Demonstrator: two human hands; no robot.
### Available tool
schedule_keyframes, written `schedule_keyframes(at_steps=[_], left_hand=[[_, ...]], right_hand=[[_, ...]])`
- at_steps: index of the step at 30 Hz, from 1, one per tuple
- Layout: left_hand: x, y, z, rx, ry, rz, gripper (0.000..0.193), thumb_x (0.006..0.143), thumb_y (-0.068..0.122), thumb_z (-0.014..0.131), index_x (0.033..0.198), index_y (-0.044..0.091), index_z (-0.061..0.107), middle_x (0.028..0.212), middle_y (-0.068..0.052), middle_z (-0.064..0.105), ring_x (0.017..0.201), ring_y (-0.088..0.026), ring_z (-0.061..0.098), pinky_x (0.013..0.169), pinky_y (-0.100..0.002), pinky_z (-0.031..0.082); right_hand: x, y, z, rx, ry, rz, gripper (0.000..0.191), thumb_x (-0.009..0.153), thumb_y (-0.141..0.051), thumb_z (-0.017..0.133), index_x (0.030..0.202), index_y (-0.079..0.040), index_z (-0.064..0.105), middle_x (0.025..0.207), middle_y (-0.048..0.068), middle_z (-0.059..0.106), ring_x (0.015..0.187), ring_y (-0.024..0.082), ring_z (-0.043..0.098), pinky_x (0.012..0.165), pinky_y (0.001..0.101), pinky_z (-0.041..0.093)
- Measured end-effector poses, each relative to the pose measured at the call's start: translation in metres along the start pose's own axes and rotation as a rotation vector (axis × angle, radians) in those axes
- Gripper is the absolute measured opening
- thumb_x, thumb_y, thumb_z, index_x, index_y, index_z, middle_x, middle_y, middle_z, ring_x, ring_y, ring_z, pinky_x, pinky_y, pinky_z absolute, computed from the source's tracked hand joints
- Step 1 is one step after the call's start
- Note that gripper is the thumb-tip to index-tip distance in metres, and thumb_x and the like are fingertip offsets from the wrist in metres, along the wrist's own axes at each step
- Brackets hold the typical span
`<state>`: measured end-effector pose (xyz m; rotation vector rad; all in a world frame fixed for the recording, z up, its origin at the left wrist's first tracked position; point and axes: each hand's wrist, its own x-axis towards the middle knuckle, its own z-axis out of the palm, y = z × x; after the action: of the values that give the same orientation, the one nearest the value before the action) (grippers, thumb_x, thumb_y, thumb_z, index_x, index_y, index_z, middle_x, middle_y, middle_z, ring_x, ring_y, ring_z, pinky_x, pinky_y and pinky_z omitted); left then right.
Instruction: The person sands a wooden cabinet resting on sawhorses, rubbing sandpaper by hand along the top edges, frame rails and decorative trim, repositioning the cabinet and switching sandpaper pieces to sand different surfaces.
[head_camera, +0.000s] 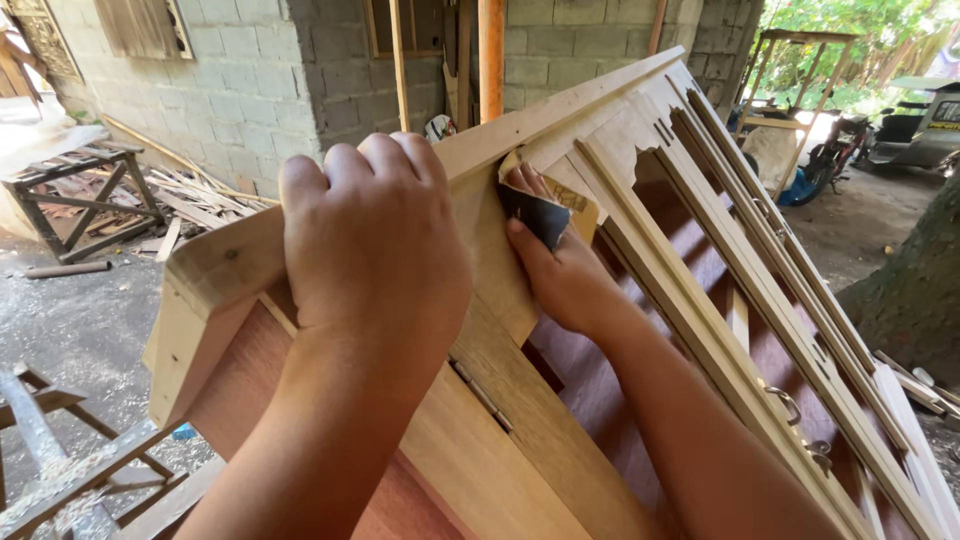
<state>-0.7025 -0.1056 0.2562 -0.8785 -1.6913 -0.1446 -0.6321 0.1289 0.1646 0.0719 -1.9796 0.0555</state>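
My left hand (370, 240) grips the wooden frame (480, 150); my right hand (560, 275) pinches sandpaper (540, 215), fingertips hidden; sawhorse (85, 195) behind.

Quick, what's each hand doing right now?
Left hand: closed, gripping the top edge of the wooden frame.
Right hand: closed on a folded sandpaper sheet, pressed against the frame.

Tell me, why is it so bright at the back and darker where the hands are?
In the head view, sun floods the yard and trees at top right, washing them pale, while the left hand, the right hand with its folded sandpaper and the wooden frame sit in soft shade. Nearby things look sharp; the frame's edges look stretched by the wide lens.
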Motion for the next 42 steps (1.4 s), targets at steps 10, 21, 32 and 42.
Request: schedule_keyframes(at_steps=[10,21,32,42], left_hand=[[0.000,0.001,0.003,-0.033,-0.002,-0.007,0.034,0.087,0.027,0.056,0.109,0.003,0.067,0.089,-0.006,0.067,0.082,-0.024,0.063,0.083,-0.043,0.044],[0.008,-0.046,-0.054,-0.226,-0.545,-0.005,0.040,0.101,0.033,0.040,0.090,0.006,0.067,0.092,-0.013,0.072,0.090,-0.032,0.067,0.111,-0.066,0.023],[-0.022,-0.100,-0.011,-1.113,-0.311,-0.287,0.033,0.099,0.033,0.054,0.096,0.010,0.077,0.078,-0.014,0.073,0.076,-0.033,0.070,0.074,-0.044,0.052],[-0.081,-0.115,-0.002,-1.504,0.201,-0.191,0.035,0.110,0.027,0.051,0.131,0.004,0.068,0.107,-0.016,0.075,0.102,-0.028,0.074,0.091,-0.040,0.056]], right_hand=[[0.039,0.027,-0.016,0.068,-0.241,1.103,0.043,0.112,-0.040,0.042,0.135,-0.006,0.058,0.097,0.030,0.069,0.088,0.049,0.067,0.077,0.0552,0.049],[0.023,-0.073,-0.012,0.134,-0.102,0.329,0.052,0.110,-0.032,0.047,0.152,-0.003,0.044,0.162,0.023,0.044,0.155,0.035,0.037,0.129,0.0376,0.024],[0.061,-0.186,-0.040,0.212,-0.566,0.975,0.064,0.105,-0.050,0.042,0.142,-0.001,0.058,0.134,0.021,0.071,0.127,0.030,0.065,0.107,0.0367,0.045],[-0.035,-0.314,-0.021,-0.221,-0.320,0.482,0.069,0.107,-0.036,0.041,0.164,-0.008,0.012,0.171,0.017,0.015,0.157,0.032,0.016,0.121,0.0465,0.018]])
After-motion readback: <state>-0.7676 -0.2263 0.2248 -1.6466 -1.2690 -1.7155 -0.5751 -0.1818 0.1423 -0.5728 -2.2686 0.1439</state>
